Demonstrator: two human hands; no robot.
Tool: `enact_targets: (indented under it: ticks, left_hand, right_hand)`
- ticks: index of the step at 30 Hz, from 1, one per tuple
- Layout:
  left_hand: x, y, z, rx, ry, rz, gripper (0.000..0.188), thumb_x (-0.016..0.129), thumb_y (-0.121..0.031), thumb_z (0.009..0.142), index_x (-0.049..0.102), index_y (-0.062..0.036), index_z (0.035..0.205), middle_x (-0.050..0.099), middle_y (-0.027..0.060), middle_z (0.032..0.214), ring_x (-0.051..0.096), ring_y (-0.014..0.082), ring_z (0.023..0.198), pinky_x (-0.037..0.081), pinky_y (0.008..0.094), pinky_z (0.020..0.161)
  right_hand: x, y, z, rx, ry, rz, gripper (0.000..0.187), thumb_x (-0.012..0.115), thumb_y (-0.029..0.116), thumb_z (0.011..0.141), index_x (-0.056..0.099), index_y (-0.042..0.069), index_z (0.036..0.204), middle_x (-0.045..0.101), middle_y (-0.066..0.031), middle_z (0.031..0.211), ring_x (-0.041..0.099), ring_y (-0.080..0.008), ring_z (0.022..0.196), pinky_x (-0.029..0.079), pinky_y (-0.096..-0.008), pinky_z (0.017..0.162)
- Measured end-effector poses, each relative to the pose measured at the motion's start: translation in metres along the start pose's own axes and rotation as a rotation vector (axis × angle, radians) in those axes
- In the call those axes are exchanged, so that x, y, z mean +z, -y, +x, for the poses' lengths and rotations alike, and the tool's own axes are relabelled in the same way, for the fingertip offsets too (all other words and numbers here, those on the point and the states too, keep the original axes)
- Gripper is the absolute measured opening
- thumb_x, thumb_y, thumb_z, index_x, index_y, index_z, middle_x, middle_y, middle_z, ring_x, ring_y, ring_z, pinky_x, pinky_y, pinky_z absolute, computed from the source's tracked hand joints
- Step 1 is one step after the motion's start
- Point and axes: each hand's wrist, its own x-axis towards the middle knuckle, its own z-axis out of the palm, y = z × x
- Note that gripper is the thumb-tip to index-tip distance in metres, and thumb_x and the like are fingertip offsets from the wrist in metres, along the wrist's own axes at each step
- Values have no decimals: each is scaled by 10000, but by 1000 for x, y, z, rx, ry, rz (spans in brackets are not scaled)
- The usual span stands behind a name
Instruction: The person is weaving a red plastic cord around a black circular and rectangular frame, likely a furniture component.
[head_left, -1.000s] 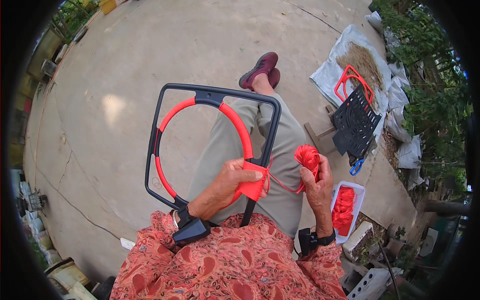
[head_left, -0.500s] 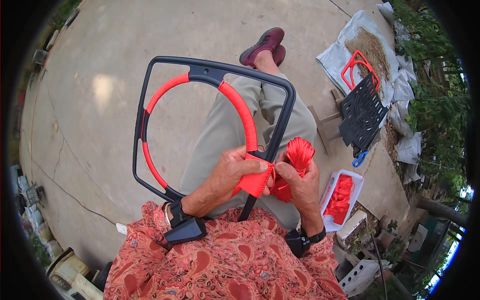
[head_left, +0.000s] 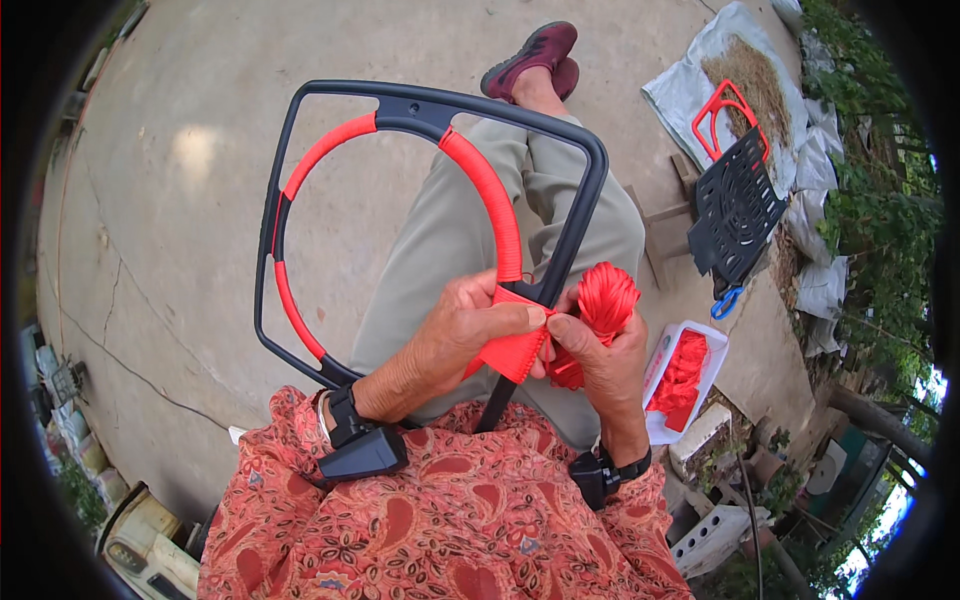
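Note:
A black frame, square with rounded corners, rests tilted across my legs. Its inner ring is wrapped in red over several stretches, with black showing between. My left hand pinches a red ribbed flap of material against the ring's lower right, where it meets the frame. Close beside it, my right hand is closed around a bundled skein of red cord. Both thumb tips nearly meet at the flap's upper corner; the strand between them is too small to make out clearly.
Right of my legs stands a white box holding more red material. Beyond it, a black slotted panel and a red frame lie by a pale sheet with dry plant matter. Plants line the right side.
My right thumb has moved closer to my left thumb at the flap's corner. The frame sits slightly higher in view, mostly along with a shift of the whole picture.

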Motion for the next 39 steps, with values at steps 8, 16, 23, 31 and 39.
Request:
enact_targets:
  ticks: [8,16,23,31,39]
  left_hand:
    - [4,-1,3,-35,-86,65,209,580,-92,867,552,46,1021,651,131,806,659,197,623,561,308,565]
    - [-2,5,2,6,-62,23,295,583,-67,850,491,67,1096,650,174,868,683,263,689,580,346,638]
    - [1,0,1,-6,-39,8,279,612,-57,829,517,56,1066,647,164,878,682,259,692,583,343,657]
    - [17,-11,-3,-48,-96,22,227,598,0,799,512,35,1006,642,149,834,674,246,659,566,337,618]
    - [20,-8,-8,-6,-136,130,238,570,15,787,501,40,1014,641,146,834,669,230,663,562,336,635]
  right_hand:
    - [6,2,-1,29,-67,-27,118,638,-1,835,554,1,917,608,-33,736,588,-94,564,484,-244,509]
    - [0,-7,0,-1,-72,-31,139,660,37,836,560,4,927,601,-23,752,586,-83,651,490,-235,599]
    - [1,0,-4,-12,-11,5,160,681,56,830,562,-1,922,603,-27,769,586,-85,660,489,-236,610]
    - [3,5,-12,-7,0,98,154,678,31,838,561,-21,924,609,-44,738,599,-106,604,516,-245,554]
    - [2,3,-12,-26,16,109,154,673,48,849,561,-19,930,620,-59,732,615,-115,604,517,-244,533]
